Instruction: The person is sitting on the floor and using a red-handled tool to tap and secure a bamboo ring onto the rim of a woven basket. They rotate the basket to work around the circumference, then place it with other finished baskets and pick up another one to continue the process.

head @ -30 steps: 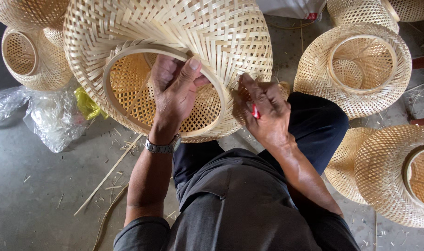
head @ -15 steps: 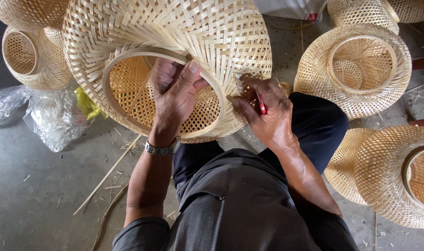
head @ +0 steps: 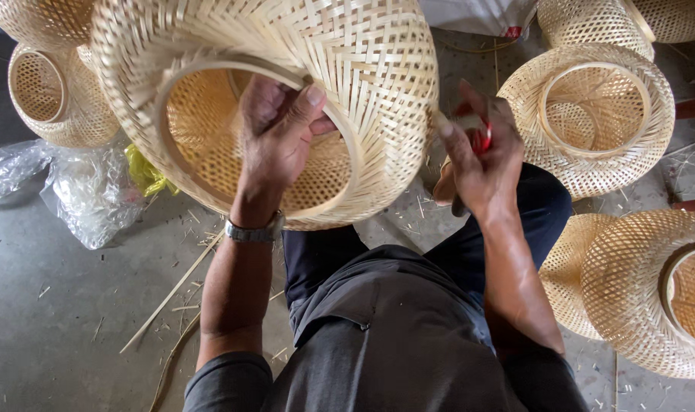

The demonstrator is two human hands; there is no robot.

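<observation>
A large woven bamboo shade (head: 362, 69) is held up over my lap, its round opening facing me. My left hand (head: 275, 141) reaches into that opening and grips the inner rim hoop, thumb on the edge. My right hand (head: 477, 149) is beside the shade's right side, closed around a small red-handled tool (head: 481, 137). The tool's tip is hidden by my fingers. A watch sits on my left wrist.
Several more woven shades lie on the concrete floor: one at upper right (head: 591, 114), two at lower right (head: 652, 290), others at upper left (head: 46, 91). Crumpled clear plastic (head: 80, 191) lies at left. Loose bamboo strips (head: 172, 294) lie by my left arm.
My right hand has pulled away from the shade's lower edge, up and to the right, with the red tool. The shade has tilted slightly. My left hand keeps its grip on the rim.
</observation>
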